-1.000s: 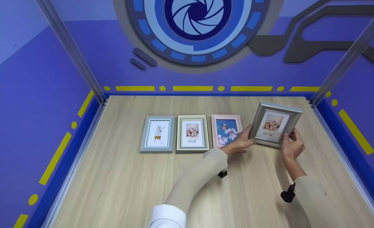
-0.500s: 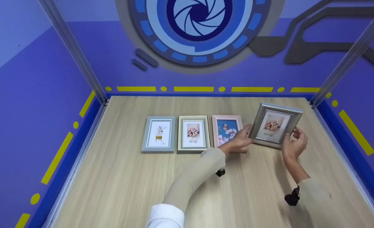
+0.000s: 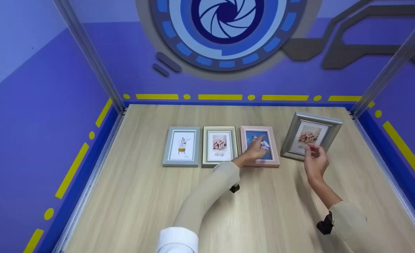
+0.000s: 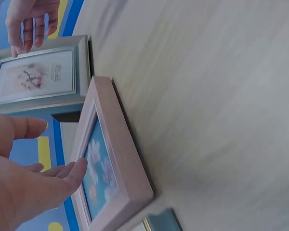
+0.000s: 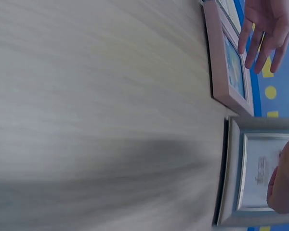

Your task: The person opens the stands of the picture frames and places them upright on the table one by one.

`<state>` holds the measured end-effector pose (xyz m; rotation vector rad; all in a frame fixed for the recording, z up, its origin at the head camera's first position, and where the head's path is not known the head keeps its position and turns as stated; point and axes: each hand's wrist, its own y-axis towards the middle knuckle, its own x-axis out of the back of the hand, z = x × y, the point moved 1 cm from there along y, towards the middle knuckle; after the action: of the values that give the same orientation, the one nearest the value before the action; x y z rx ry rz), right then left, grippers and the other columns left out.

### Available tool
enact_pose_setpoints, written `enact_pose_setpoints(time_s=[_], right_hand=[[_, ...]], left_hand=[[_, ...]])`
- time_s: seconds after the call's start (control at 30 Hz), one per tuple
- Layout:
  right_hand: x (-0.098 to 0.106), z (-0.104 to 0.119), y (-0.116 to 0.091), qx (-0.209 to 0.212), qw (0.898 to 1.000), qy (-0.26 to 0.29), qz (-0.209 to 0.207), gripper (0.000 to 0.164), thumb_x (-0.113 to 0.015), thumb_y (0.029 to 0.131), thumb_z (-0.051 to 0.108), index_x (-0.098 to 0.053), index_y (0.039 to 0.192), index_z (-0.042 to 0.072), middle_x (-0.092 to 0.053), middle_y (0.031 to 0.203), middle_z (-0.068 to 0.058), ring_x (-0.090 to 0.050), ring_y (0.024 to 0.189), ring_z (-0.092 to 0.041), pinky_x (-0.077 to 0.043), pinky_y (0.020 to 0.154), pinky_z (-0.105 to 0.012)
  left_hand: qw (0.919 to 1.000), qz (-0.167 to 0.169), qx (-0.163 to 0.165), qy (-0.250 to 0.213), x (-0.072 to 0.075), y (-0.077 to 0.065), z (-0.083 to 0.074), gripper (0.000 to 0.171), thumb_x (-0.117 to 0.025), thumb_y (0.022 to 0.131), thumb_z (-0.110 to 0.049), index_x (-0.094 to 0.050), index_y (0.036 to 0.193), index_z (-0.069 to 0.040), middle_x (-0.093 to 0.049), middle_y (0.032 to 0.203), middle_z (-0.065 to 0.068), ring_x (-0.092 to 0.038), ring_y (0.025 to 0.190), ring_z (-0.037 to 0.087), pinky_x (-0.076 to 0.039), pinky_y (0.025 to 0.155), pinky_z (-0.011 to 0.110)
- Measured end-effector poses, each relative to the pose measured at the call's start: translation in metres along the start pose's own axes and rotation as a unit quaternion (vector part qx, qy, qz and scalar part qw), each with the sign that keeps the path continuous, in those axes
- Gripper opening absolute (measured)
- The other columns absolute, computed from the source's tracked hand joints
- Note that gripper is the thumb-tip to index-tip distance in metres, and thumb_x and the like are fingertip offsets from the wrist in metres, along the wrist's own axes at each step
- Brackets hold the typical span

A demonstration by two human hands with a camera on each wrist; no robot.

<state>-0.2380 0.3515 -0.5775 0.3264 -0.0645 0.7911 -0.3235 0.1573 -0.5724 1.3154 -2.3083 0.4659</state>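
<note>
A grey-silver photo frame (image 3: pixel 307 133) with a flower-bouquet picture stands propped up at the right of the table. In front of its lower right part is my right hand (image 3: pixel 316 164), fingers loosely bent and nothing held. Left of it lies a pink photo frame (image 3: pixel 275 154) with blossoms on blue, face up. My left hand (image 3: pixel 255 151) hovers over this pink frame with thumb and fingers spread, covering part of its picture. In the left wrist view, that hand's fingertips (image 4: pixel 79 168) overlap the edge of the blossom picture.
A cream-gold photo frame (image 3: pixel 219 164) and a light blue-grey one (image 3: pixel 180 164) lie face up in a row left of the pink frame. Blue patterned walls (image 3: pixel 207 82) with metal corner posts (image 3: pixel 96 63) enclose the wooden table (image 3: pixel 137 196) at the back and sides.
Both hands have let go of the grey-silver frame, which stays standing. My left hand has moved left over the pink frame; my right has come off its side to its front.
</note>
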Motion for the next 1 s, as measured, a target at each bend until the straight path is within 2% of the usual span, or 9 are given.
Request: enact_pose_setpoints(time_s=[0.33,0.43,0.5,0.6,0.67,0.7,0.87,0.93,1.0], right_hand=[[-0.043,-0.007,-0.019,0.074,0.993,-0.030,0.086,0.018,-0.062,0.090,0.009,-0.066,0.102,-0.004,-0.065,0.097,-0.017,-0.056,0.083,-0.009,-0.042,0.071,-0.010],[-0.062,-0.004,-0.023,0.076,0.988,-0.034,0.127,0.021,-0.060,0.091,0.006,-0.065,0.108,-0.004,-0.064,0.104,-0.019,-0.059,0.092,-0.019,-0.046,0.081,-0.020],[-0.074,0.000,-0.023,0.082,0.984,-0.035,0.154,0.024,-0.058,0.091,0.003,-0.064,0.113,-0.005,-0.063,0.111,-0.021,-0.059,0.101,-0.027,-0.047,0.090,-0.031],[-0.090,0.002,-0.020,0.093,0.976,-0.042,0.191,0.032,-0.055,0.090,0.000,-0.058,0.121,-0.008,-0.057,0.121,-0.027,-0.053,0.115,-0.038,-0.041,0.100,-0.049],[-0.097,0.003,-0.018,0.099,0.971,-0.058,0.211,0.038,-0.055,0.089,-0.001,-0.054,0.126,-0.008,-0.052,0.128,-0.030,-0.047,0.122,-0.043,-0.035,0.104,-0.055],[-0.100,0.003,-0.017,0.100,0.968,-0.069,0.219,0.041,-0.055,0.089,0.000,-0.052,0.128,-0.008,-0.050,0.131,-0.031,-0.044,0.125,-0.044,-0.032,0.106,-0.056],[-0.114,-0.003,-0.015,0.115,0.957,-0.114,0.242,0.049,-0.054,0.087,0.004,-0.045,0.131,-0.013,-0.039,0.136,-0.038,-0.035,0.129,-0.049,-0.022,0.111,-0.056],[-0.121,-0.005,-0.012,0.103,0.953,-0.139,0.248,0.050,-0.054,0.087,0.004,-0.043,0.133,-0.013,-0.035,0.138,-0.039,-0.031,0.131,-0.050,-0.020,0.112,-0.056],[-0.128,-0.004,-0.008,0.081,0.946,-0.173,0.261,0.052,-0.054,0.088,0.005,-0.041,0.136,-0.011,-0.031,0.142,-0.038,-0.027,0.134,-0.051,-0.017,0.112,-0.057]], left_hand=[[0.9983,-0.051,0.026,-0.007,0.007,-0.009,0.016,0.057,-0.060,0.087,-0.008,-0.040,0.140,-0.007,-0.047,0.140,0.019,-0.044,0.131,0.028,-0.036,0.107,0.030],[0.9983,-0.052,0.026,0.005,0.012,-0.006,0.031,0.061,-0.063,0.084,-0.011,-0.040,0.140,-0.001,-0.044,0.142,0.018,-0.040,0.134,0.026,-0.032,0.110,0.030],[0.9978,-0.060,0.019,0.017,0.010,0.004,0.054,0.067,-0.065,0.082,-0.017,-0.039,0.140,0.002,-0.043,0.144,0.017,-0.036,0.136,0.024,-0.028,0.113,0.028],[0.9975,-0.054,0.032,0.031,0.006,0.017,0.079,0.074,-0.069,0.079,-0.021,-0.036,0.141,0.003,-0.041,0.145,0.015,-0.033,0.138,0.023,-0.026,0.113,0.028],[0.9949,-0.079,0.016,0.060,0.000,0.018,0.086,0.073,-0.067,0.079,-0.025,-0.038,0.139,0.004,-0.046,0.140,0.017,-0.040,0.133,0.023,-0.030,0.111,0.027],[0.9952,-0.071,0.034,0.058,0.004,0.013,0.078,0.071,-0.069,0.078,-0.021,-0.040,0.137,0.006,-0.048,0.137,0.018,-0.044,0.130,0.025,-0.033,0.109,0.029],[0.9949,-0.078,0.046,0.045,0.005,-0.009,0.057,0.064,-0.067,0.076,-0.014,-0.044,0.132,0.005,-0.055,0.123,0.015,-0.055,0.109,0.021,-0.045,0.096,0.028],[0.9936,-0.078,0.063,0.051,0.009,-0.021,0.039,0.065,-0.065,0.076,-0.009,-0.041,0.135,0.006,-0.052,0.129,0.020,-0.052,0.116,0.026,-0.045,0.097,0.029],[0.9921,-0.082,0.060,0.073,0.010,-0.026,0.032,0.067,-0.062,0.076,-0.007,-0.038,0.136,0.010,-0.047,0.134,0.025,-0.049,0.120,0.029,-0.043,0.099,0.029]])
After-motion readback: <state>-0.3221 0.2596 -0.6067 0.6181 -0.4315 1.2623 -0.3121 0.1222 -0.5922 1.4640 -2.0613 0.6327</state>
